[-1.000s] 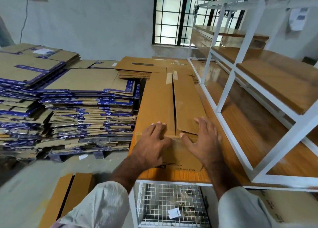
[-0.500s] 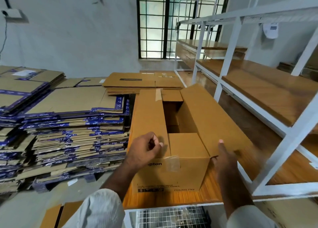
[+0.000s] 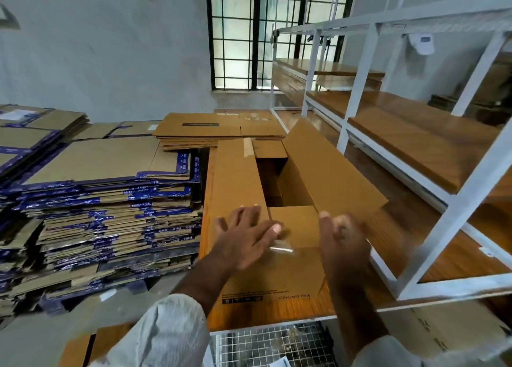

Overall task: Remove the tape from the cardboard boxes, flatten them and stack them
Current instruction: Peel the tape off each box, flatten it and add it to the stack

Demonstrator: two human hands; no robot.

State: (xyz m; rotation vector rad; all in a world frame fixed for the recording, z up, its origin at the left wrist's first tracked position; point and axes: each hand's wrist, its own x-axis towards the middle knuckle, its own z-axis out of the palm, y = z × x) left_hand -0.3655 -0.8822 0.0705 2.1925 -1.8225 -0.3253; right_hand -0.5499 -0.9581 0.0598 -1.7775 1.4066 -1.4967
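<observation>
Cardboard box sits on the table, flaps up. Left hand lies spread on its 9 o'clock flap — right hand is blurred, grip unclear. One tape strip.

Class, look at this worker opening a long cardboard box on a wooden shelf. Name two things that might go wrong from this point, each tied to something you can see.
1. A strip of clear tape clings to the near end of the box; flattening now may tear the cardboard.
2. The raised right flap leans toward the white rack and may catch on it. The blurred right hand may also slip.
</observation>
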